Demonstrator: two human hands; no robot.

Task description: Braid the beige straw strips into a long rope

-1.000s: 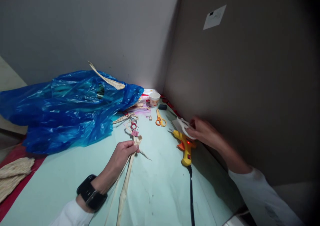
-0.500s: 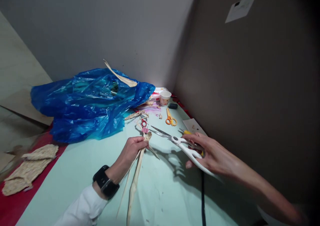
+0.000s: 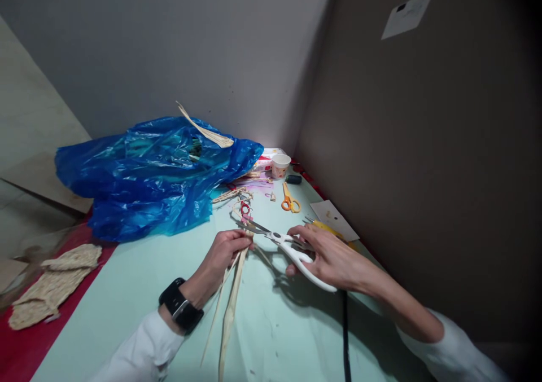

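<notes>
My left hand (image 3: 225, 250) pinches the top of some long dried straw strips (image 3: 231, 306) that trail toward me over the pale green table (image 3: 127, 292). A black watch sits on that wrist. My right hand (image 3: 330, 256) grips white-handled scissors (image 3: 292, 250). Their blades are parted and point left, with the tips at the straw just above my left fingers. A small red and pink clip (image 3: 244, 211) lies just beyond the blade tips.
A crumpled blue plastic bag (image 3: 152, 173) with a straw strip sticking out fills the back left. Orange scissors (image 3: 289, 200), a paper cup (image 3: 280, 166) and a white card (image 3: 334, 219) lie at the back right. A yellow glue gun's black cord (image 3: 346, 337) runs toward me. Woven straw pieces (image 3: 51, 283) lie on red cloth at left.
My right hand picked up the white scissors from beside the glue gun and carried them left to the straw held by my left hand. The view shifted too.
</notes>
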